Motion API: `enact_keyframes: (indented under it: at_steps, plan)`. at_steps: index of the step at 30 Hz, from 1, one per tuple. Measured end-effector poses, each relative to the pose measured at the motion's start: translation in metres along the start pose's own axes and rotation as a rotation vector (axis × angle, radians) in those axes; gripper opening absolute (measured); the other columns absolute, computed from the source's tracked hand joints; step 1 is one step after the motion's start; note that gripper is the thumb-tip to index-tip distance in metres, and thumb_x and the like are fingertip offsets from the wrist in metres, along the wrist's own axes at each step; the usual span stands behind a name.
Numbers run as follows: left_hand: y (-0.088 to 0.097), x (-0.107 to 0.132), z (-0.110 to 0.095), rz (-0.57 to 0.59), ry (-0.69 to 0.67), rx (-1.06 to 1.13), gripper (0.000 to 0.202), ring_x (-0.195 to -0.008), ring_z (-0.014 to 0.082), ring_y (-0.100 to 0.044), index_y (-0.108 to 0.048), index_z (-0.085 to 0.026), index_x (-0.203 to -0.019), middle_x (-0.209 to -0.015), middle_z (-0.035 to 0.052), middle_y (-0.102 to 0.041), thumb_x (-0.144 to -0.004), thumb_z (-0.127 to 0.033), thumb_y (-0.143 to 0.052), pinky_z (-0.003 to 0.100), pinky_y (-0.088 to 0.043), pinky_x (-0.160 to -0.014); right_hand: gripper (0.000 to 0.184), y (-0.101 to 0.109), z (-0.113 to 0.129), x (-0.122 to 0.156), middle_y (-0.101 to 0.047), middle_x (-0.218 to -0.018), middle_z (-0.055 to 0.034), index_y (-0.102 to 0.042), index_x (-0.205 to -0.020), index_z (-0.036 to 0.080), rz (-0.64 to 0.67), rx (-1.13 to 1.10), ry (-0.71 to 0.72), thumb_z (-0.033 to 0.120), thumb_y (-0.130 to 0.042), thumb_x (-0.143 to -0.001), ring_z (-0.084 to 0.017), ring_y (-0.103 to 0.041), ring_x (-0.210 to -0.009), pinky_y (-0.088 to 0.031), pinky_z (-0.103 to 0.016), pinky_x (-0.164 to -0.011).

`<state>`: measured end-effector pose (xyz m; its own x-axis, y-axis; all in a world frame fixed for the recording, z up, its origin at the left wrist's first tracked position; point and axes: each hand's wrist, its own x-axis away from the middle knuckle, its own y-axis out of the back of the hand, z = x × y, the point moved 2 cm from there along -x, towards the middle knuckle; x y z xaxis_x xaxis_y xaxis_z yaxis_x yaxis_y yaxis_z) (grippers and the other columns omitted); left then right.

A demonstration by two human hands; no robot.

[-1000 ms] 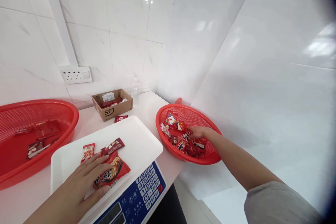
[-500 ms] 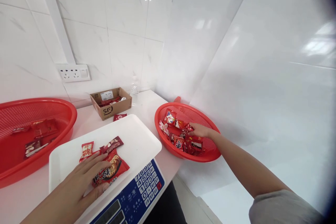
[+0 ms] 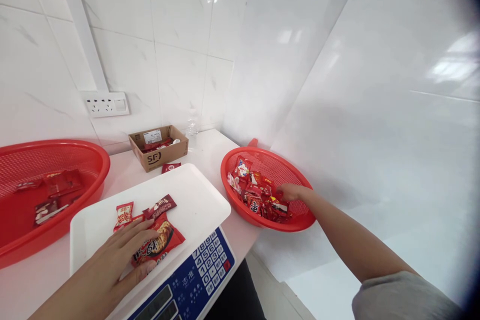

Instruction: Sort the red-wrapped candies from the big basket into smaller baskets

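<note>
- Glossy white tile walls (image 3: 180,60) with faint grey veining meet in a corner behind a smooth white counter (image 3: 210,147); a white wall socket panel (image 3: 106,104) sits low on the tiles.
- A wide oval red plastic mesh basket (image 3: 48,152) stands at the left of the counter, holding a few flat wrapped packets (image 3: 56,190).
- A smaller red mesh basket (image 3: 224,175) with a short handle sits on the right, near the wall and heaped with shiny red snack packets (image 3: 255,195).
- A digital scale (image 3: 210,262) with a blue keypad stands between the baskets, its shallow white plastic tray (image 3: 195,185) tilted in view.
- On that tray lie a large red snack packet (image 3: 159,245), a dark maroon bar (image 3: 159,206) and a small red-and-white sweet (image 3: 124,216), touching or just beside one another.
- A corrugated cardboard box (image 3: 154,158) stands at the back near a clear plastic bottle (image 3: 192,125), with a red packet (image 3: 171,167) lying just in front of it.
- The left hand (image 3: 112,260) lies flat, fingers spread, pressing on the large packet.
- The right arm stretches out of a grey sleeve (image 3: 401,297); the right hand (image 3: 290,192) hangs palm down, fingers bunched at the heap's edge. Whether they pinch a packet, I cannot tell.
</note>
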<state>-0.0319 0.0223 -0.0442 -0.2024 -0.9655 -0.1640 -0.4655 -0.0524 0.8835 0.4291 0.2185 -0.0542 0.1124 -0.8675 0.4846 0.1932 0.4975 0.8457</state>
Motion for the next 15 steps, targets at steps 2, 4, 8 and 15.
enact_keyframes:
  at_steps: [2, 4, 8, 15]
  plan:
    - [0.0, 0.0, 0.0, 0.006, -0.001, -0.003, 0.043, -0.118, 0.0311, -0.049, -0.055, -0.04, -0.12, -0.132, -0.0057, -0.053, -0.079, -0.051, -0.051, 0.041, -0.043, -0.095, 0.028, -0.006, 0.001, -0.002, -0.057, -0.114, -0.0069, -0.055, -0.112, 0.018, 0.031, 0.05, -0.034, 0.032, -0.053, -0.089, -0.019, -0.058, -0.095, -0.05, -0.039, -0.08]
    - [-0.001, 0.001, 0.0, 0.012, -0.003, -0.005, 0.043, -0.119, 0.0313, -0.049, -0.054, -0.041, -0.121, -0.133, -0.0058, -0.052, -0.08, -0.05, -0.051, 0.041, -0.043, -0.096, 0.029, -0.008, 0.004, -0.003, -0.057, -0.114, -0.0068, -0.055, -0.113, 0.017, 0.031, 0.077, -0.053, 0.032, -0.053, -0.088, -0.019, -0.058, -0.095, -0.05, -0.039, -0.08]
    - [-0.003, 0.001, 0.004, 0.025, -0.013, -0.007, 0.043, -0.12, 0.0313, -0.047, -0.053, -0.041, -0.123, -0.134, -0.0058, -0.05, -0.08, -0.05, -0.052, 0.043, -0.043, -0.097, 0.028, 0.002, 0.009, 0.0, -0.057, -0.113, -0.0061, -0.055, -0.112, 0.017, -0.06, 0.074, -0.042, 0.033, -0.053, -0.088, -0.019, -0.058, -0.094, -0.05, -0.038, -0.079]
    - [0.004, 0.002, -0.005, 0.108, 0.011, -0.028, 0.043, -0.126, 0.0267, -0.042, -0.049, -0.038, -0.127, -0.139, -0.002, -0.045, -0.085, -0.048, -0.047, 0.045, -0.039, -0.101, 0.02, 0.025, 0.06, 0.034, -0.06, -0.114, -0.0088, -0.058, -0.104, 0.016, -0.47, -0.064, 0.164, 0.022, -0.044, -0.091, -0.021, -0.054, -0.106, -0.042, -0.038, -0.094]
